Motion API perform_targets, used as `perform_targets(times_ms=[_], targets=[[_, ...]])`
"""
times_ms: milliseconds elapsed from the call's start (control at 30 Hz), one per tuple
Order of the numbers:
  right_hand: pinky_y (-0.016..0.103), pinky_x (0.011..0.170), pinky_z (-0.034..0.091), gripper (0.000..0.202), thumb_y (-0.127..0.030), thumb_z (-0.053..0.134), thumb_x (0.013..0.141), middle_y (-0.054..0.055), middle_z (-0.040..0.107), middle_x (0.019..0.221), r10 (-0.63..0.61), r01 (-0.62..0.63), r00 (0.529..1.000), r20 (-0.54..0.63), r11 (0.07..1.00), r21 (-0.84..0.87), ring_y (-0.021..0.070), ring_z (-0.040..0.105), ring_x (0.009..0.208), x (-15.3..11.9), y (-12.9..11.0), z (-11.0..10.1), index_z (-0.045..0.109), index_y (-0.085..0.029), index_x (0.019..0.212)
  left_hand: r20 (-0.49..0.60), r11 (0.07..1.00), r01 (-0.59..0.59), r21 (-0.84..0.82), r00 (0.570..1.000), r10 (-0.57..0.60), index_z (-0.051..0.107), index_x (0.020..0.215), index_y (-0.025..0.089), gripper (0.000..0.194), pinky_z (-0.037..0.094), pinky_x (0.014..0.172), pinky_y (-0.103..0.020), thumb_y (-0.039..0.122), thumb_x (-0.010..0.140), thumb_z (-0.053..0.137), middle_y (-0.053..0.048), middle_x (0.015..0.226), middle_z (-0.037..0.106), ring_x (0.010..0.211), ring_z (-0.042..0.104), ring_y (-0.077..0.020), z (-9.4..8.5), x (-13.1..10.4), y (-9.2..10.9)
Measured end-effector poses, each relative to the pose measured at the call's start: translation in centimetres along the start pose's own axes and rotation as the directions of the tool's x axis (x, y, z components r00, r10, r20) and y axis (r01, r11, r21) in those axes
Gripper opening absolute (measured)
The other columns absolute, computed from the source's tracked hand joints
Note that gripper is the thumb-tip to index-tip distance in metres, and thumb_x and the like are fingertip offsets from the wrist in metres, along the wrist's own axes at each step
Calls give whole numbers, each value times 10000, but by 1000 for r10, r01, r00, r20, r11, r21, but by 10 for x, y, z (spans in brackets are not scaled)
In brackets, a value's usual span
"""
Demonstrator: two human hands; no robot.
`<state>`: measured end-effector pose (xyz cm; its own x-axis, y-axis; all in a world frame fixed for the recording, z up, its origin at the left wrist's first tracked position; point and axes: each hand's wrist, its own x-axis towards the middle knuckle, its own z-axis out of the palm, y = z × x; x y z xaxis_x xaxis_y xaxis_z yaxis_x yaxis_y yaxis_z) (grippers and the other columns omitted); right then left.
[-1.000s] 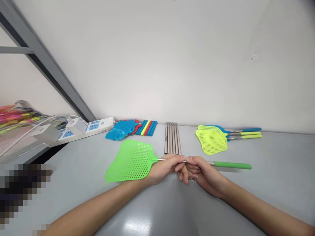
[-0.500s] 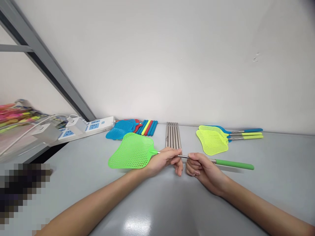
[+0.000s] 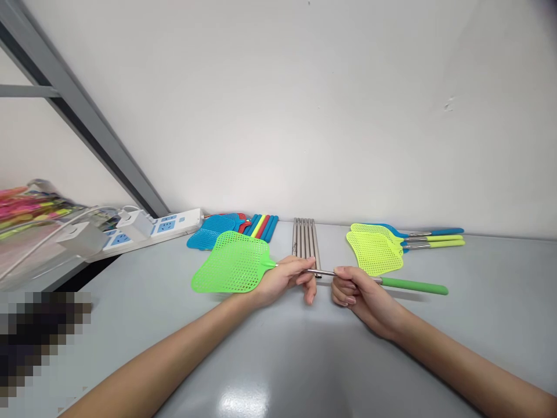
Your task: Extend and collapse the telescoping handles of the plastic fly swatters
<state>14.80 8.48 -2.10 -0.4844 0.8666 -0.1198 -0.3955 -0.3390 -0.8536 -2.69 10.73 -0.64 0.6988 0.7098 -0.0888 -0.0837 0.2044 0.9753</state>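
A fly swatter (image 3: 235, 262) with a green mesh head, a thin metal rod and a green handle lies across both hands, held just above the table. My left hand (image 3: 285, 278) grips the rod close to the mesh head, thumb along the top and some fingers loosely curled. My right hand (image 3: 359, 293) is closed around the rod near the green handle (image 3: 415, 286), which sticks out to the right. A short stretch of bare metal rod (image 3: 322, 271) shows between the hands. Behind them stands a row of several metal rods (image 3: 306, 238), lying side by side and partly hidden by my left hand.
Blue and red swatter heads (image 3: 212, 231) lie at the back left beside several coloured handles (image 3: 263, 227). Yellow and blue fly swatters (image 3: 376, 249) are stacked at the right. A power strip (image 3: 178, 223) with plugged-in chargers runs along the left edge, near a grey metal frame (image 3: 82, 104).
My hands have drawn slightly apart, the left shifting a little left and up with the swatter's head. More of the rod shows between them. The handle has barely moved.
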Motion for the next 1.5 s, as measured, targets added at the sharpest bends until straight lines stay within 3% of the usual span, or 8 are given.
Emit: perform_targets(times_ms=[767,1500], targets=[[259,472,188,370,-250,467,784,-66,195,459,13,-13,1000,-18,1000,4,78,197,431,1,-4,-4,252,-187,489,-26,999,18,38,1000,-17,260,444,183,444,320,522,-256,345,855,311,-19,397,509,428,439,-112,-9,0,4],[259,472,190,379,-266,474,783,-65,195,456,11,-11,1000,-26,1000,13,81,192,431,2,-5,-5,251,-187,487,-84,997,13,76,996,-6,249,449,183,434,333,530,-245,370,825,358,-4,380,480,432,443,-102,-20,-3,6]])
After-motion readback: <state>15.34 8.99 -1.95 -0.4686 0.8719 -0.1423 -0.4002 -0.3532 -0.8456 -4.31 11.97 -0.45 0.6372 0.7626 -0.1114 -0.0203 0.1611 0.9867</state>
